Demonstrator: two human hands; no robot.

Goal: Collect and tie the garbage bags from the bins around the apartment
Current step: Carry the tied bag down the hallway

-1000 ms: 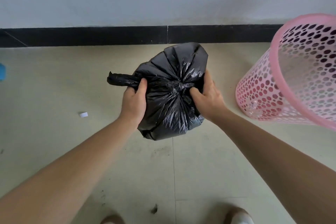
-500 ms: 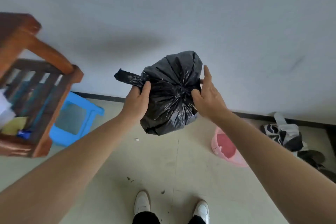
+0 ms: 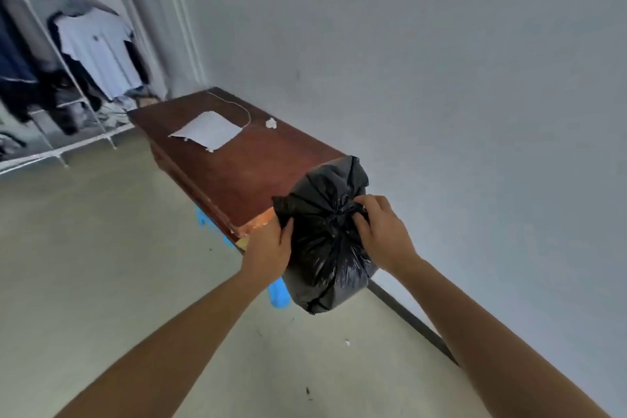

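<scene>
Black garbage bag [image 3: 327,241] mid-air, centre-right of frame, near wooden table [image 3: 237,163] corner; left hand [image 3: 268,253] pinches one tail, right hand [image 3: 380,231] fingers curled round knot; risk: loose knot slips under the pull, thin plastic tears, contents spill on floor

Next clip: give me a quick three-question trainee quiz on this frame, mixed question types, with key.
1. True or false: the black garbage bag rests on the wooden table.
2. Which hand's fingers pinch at the bag's knot? A) left hand B) right hand
3. Fill in: a white sheet of ____ lies on the table.
Key: 1 false, both hands hold it in the air; 2 B; 3 paper.
</scene>
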